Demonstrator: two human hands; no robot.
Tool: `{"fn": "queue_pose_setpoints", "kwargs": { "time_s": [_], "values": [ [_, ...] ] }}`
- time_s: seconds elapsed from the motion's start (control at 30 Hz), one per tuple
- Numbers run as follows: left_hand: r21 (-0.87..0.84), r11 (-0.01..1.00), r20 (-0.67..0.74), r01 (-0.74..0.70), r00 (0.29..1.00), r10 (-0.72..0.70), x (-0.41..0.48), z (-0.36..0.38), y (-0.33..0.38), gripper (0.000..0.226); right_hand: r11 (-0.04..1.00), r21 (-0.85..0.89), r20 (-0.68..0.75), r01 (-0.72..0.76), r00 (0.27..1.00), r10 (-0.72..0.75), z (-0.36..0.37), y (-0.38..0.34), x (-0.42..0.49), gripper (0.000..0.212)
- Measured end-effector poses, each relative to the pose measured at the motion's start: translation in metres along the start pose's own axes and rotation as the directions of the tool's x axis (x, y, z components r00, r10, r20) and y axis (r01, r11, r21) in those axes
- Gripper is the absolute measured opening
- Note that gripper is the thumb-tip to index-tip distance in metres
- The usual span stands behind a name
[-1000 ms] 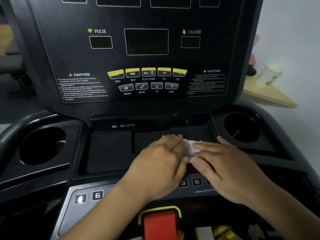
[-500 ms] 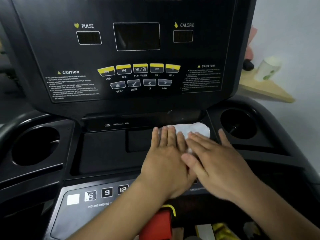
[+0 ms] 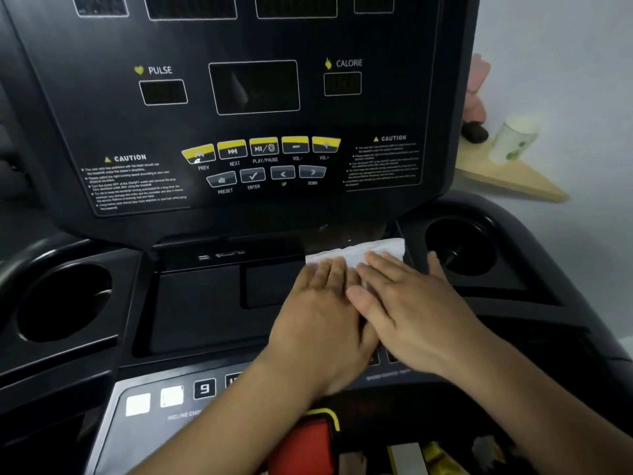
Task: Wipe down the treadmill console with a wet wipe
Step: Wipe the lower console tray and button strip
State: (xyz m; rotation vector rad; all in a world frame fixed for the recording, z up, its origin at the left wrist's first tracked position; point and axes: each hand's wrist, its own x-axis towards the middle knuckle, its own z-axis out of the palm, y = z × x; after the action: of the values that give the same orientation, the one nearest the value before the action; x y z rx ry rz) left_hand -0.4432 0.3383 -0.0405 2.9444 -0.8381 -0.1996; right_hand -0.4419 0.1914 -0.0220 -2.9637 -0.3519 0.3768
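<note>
"Grey wall (image 3: 565, 63) behind, big black treadmill console (image 3: 239, 39) in front. What is that person doing?"

"Both hands are lying flat on the white wet wipe (image 3: 363, 250). The left hand (image 3: 318, 313) and the right hand (image 3: 411, 310) are sitting side by side, fingers straight and spread a little, pressing the wipe down in the shallow tray (image 3: 198, 303) under the screen, right beside the right cup holder (image 3: 459, 245)."

"What could be going wrong?"

"I am thinking water could be squeezing out and running toward the little USB port (image 3: 204, 257) on the back ledge. If the hands are sliding up too fast, they could be poking the yellow buttons (image 3: 263, 147). The arms are hanging right over the red stop button (image 3: 301, 440), so a bump could be pressing it. And the wipe is looking small next to that tray, so it may be missing the corners."

"Is much left?"

"I am guessing yes, but I cannot tell wet from dry on that dark panel."
</note>
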Motion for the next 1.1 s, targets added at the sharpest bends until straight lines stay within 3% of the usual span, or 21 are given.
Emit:
{"fn": "queue_pose_setpoints", "kwargs": {
  "time_s": [0.1,0.27,0.47,0.63,0.8,1.0,1.1],
  "values": [
    [-0.027,0.999,-0.053,-0.041,0.998,0.039,-0.018,0.006,0.010,0.068,1.000,-0.003,0.024,0.024,0.999,-0.024,0.001,-0.003,-0.027,0.103],
    [0.006,1.000,0.031,0.012,0.999,-0.013,0.005,0.002,0.008,0.077,0.998,-0.057,-0.005,0.003,1.000,-0.004,-0.005,0.000,0.004,0.098],
    [0.030,0.998,0.134,-0.063,0.989,0.058,-0.014,0.002,0.015,0.074,0.999,-0.049,0.037,-0.015,0.999,0.017,-0.001,-0.013,-0.019,0.095],
    [-0.010,1.000,0.052,-0.011,0.999,0.011,0.006,0.002,-0.005,0.081,0.999,-0.008,0.041,0.036,0.999,-0.036,-0.006,0.013,0.003,0.100],
    [-0.096,0.994,0.125,-0.059,0.990,0.071,-0.029,-0.001,-0.016,0.072,0.980,-0.074,0.091,0.182,0.980,-0.176,0.005,0.033,-0.037,0.091],
    [-0.013,0.999,0.011,-0.046,0.999,0.046,0.006,0.004,-0.013,0.087,0.987,-0.061,0.028,0.145,0.989,-0.144,0.001,0.034,-0.004,0.093],
    [-0.040,0.995,0.037,-0.097,0.994,0.098,-0.005,0.003,-0.015,0.078,0.979,-0.104,0.039,0.176,0.984,-0.173,0.001,0.032,-0.015,0.094]
  ]
}}
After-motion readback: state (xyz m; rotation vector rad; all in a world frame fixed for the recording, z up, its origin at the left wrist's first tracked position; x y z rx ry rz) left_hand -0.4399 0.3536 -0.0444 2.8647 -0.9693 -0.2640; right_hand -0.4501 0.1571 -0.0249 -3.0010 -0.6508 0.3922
